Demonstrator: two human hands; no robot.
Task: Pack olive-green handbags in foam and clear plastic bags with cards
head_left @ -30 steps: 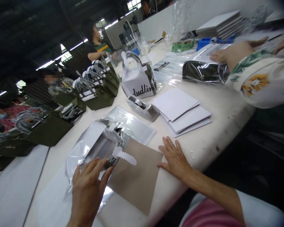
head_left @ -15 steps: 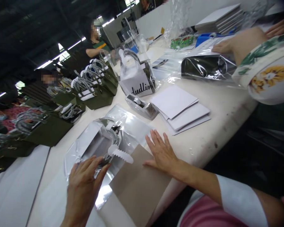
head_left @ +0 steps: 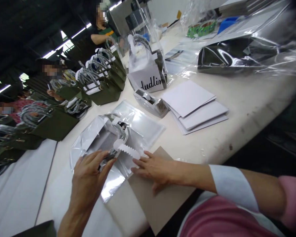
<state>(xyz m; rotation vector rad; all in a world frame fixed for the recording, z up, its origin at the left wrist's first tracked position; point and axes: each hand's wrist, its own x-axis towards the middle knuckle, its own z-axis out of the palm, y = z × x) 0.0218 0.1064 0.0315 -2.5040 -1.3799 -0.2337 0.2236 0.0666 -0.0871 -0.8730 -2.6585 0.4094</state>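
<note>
Holding wrapped handle [head_left: 109, 156], left hand [head_left: 88, 172]

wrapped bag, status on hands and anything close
Left hand on handles of wrapped bag. Right hand spread over brown board. White serrated strip by its fingertips.

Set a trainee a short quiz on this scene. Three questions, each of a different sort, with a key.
1. Multiple choice: Which thing does most of the right hand lie over?
a) the green rolls
b) the brown card
c) a dark green handbag

2. True or false: The tape dispenser is beside the stack of white cards.

3. Short answer: Which hand is nearer the tape dispenser, the right or the left hand?

Key: 1. b, the brown card. 2. True. 3. The right hand.
</note>
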